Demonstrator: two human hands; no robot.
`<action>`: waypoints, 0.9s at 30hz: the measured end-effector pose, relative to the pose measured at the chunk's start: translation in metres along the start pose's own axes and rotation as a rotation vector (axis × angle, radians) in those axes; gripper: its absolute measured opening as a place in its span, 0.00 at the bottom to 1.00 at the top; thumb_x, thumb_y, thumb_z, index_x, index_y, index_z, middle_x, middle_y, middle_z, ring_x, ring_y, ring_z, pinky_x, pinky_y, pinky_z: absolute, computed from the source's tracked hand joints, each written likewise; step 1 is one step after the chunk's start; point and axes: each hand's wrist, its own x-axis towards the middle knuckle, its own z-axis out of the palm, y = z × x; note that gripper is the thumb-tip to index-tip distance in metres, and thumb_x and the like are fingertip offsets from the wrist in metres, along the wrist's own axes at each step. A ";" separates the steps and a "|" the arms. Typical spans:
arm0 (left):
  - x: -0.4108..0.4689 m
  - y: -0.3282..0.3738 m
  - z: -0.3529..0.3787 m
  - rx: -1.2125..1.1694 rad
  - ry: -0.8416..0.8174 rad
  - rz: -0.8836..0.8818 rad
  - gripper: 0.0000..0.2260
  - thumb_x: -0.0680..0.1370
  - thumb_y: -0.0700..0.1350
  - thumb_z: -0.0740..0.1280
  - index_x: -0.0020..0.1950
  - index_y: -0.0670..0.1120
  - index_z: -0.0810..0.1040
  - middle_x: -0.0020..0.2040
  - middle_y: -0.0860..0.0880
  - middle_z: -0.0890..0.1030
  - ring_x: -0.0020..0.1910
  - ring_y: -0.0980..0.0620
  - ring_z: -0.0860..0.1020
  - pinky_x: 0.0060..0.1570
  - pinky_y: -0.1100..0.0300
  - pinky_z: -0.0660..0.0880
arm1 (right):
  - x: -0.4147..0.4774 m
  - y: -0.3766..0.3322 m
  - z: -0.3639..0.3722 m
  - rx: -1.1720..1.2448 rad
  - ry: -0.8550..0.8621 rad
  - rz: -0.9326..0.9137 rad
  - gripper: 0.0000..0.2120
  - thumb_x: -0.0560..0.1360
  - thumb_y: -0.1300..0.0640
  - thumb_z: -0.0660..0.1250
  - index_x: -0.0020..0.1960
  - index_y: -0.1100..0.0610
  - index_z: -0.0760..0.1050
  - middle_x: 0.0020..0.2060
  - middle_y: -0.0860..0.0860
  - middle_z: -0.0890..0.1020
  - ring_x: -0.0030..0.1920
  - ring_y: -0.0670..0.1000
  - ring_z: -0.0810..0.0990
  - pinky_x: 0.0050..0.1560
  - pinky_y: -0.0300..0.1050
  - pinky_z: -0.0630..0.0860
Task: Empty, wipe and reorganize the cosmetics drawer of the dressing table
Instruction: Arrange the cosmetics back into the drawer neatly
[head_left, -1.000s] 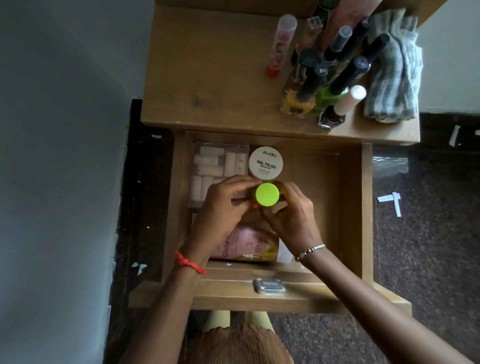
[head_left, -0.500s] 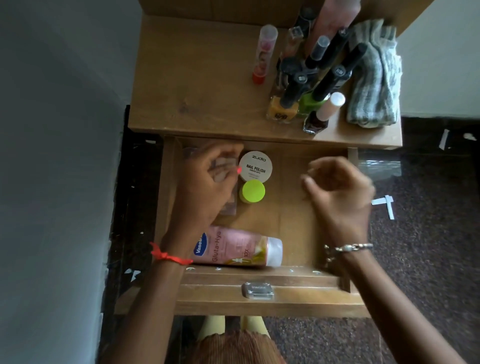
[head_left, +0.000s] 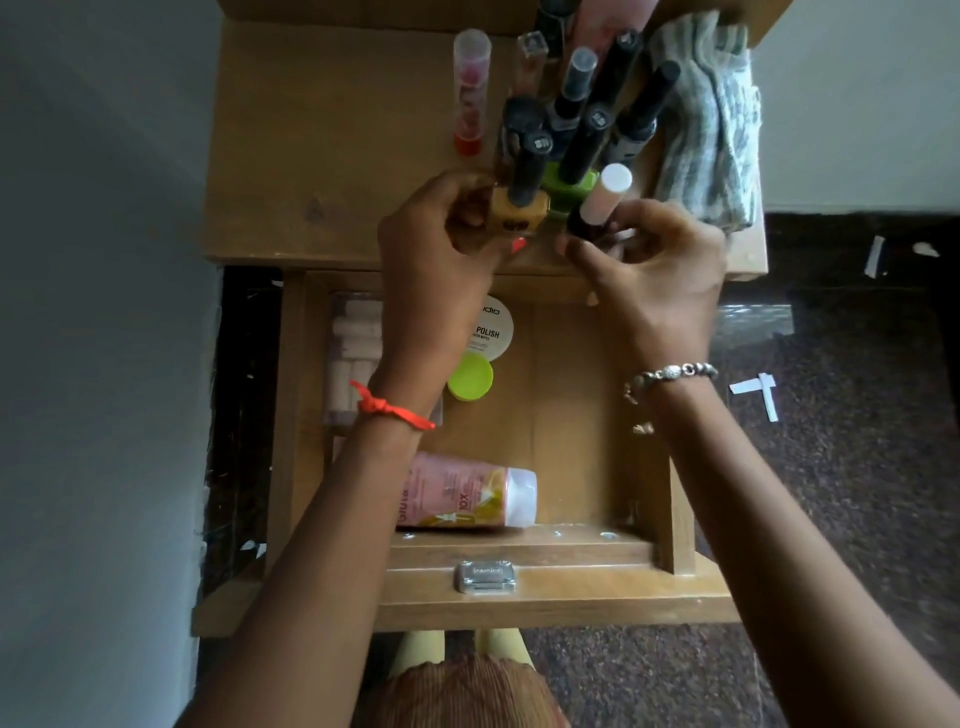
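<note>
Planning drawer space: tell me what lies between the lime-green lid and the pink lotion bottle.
Head view: only bare wooden drawer floor lies between the lime-green lid and the pink lotion bottle.

A grey wall (head_left: 104, 260) fills the left side; a paler wall (head_left: 857, 104) stands at upper right; the dark speckled floor (head_left: 857, 519) carries white paper scraps (head_left: 756, 392) — two of them crossed — and a clear plastic sheet (head_left: 756, 319); pleated rust-coloured fabric (head_left: 467, 696) lies at the bottom edge.
</note>
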 end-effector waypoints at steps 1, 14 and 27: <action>0.000 -0.001 0.000 -0.004 0.000 0.000 0.14 0.66 0.35 0.74 0.49 0.44 0.79 0.36 0.60 0.76 0.32 0.68 0.74 0.38 0.74 0.72 | -0.001 0.001 -0.001 0.011 -0.005 -0.004 0.11 0.62 0.57 0.76 0.44 0.57 0.81 0.38 0.56 0.82 0.35 0.47 0.77 0.37 0.40 0.77; -0.065 -0.007 -0.001 0.268 -0.374 0.168 0.11 0.68 0.33 0.71 0.47 0.43 0.78 0.42 0.52 0.77 0.39 0.57 0.74 0.40 0.58 0.74 | -0.048 0.050 -0.035 -0.001 -0.223 -0.069 0.08 0.64 0.67 0.73 0.43 0.62 0.79 0.40 0.54 0.80 0.39 0.52 0.79 0.40 0.39 0.76; -0.050 0.002 0.045 0.811 -0.481 -0.107 0.11 0.75 0.32 0.54 0.56 0.37 0.69 0.57 0.37 0.72 0.58 0.36 0.71 0.53 0.50 0.66 | -0.031 0.069 0.023 -0.129 -0.122 0.095 0.12 0.66 0.76 0.64 0.48 0.71 0.77 0.47 0.68 0.81 0.51 0.64 0.79 0.51 0.44 0.70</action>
